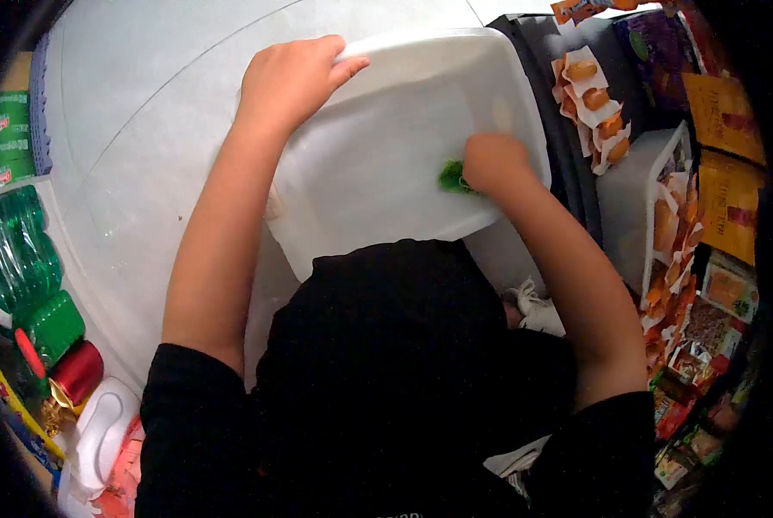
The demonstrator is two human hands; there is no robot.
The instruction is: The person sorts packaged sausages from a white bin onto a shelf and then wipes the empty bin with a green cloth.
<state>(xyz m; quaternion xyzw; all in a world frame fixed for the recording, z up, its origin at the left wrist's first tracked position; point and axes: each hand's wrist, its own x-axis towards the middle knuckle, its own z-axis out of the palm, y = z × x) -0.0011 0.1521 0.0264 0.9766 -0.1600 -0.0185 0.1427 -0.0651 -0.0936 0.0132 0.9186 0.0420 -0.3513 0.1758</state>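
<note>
The large white rectangular plastic tub [386, 155] is tilted, its broad face turned upward. A small green scouring pad [452, 177] lies pressed against that face.

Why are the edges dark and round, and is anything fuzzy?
Head view: a fisheye lens bends the scene and darkens the corners; the white tub looks bright and washed out; the right hand on the green scrubber looks a little soft.

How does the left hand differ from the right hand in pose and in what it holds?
The left hand is at the far rim of the white tub, fingers hooked over the edge. The right hand sits nearer, on the tub's broad face. The left hand holds only the tub, while the right hand is closed in a fist on a green pad. Both are bare and touch the same tub.
</note>
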